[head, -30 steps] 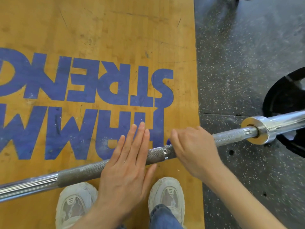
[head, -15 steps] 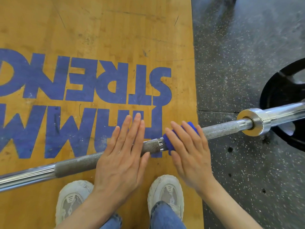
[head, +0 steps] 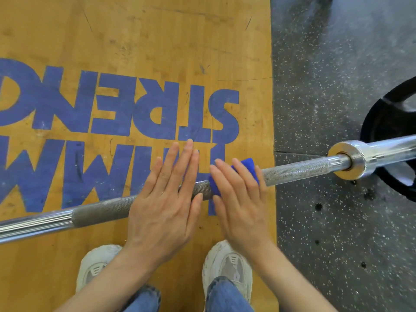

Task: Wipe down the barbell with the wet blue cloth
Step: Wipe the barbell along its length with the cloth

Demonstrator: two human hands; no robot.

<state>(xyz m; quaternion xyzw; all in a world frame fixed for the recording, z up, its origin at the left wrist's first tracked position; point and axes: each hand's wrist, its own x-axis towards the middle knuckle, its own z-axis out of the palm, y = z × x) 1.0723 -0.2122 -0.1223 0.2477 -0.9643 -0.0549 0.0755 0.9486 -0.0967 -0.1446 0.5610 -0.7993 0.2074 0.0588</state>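
While the barbell (head: 292,171) lies across the wooden platform (head: 135,30) w/ its collar end out over the rubber floor (head: 337,64), both hands sit on the shaft side by side. Head view: left hand (head: 164,199) is flat, fingers straight and together, palm pressing the knurled section, prob. to stop the bar rolling. Right hand (head: 238,199) also lies w/ fingers extended, pressing the wet blue cloth (head: 248,165) onto the shaft; cloth looks folded over the bar, blue showing beyond the fingertips and at the thumb side. Room to move: bare knurling runs free from the cloth to the collar (head: 347,159), where the black plate (head: 391,140) blocks further travel. Leftward, the steadying hand is just beside the cloth. Shoes (head: 227,264) are close under the bar.
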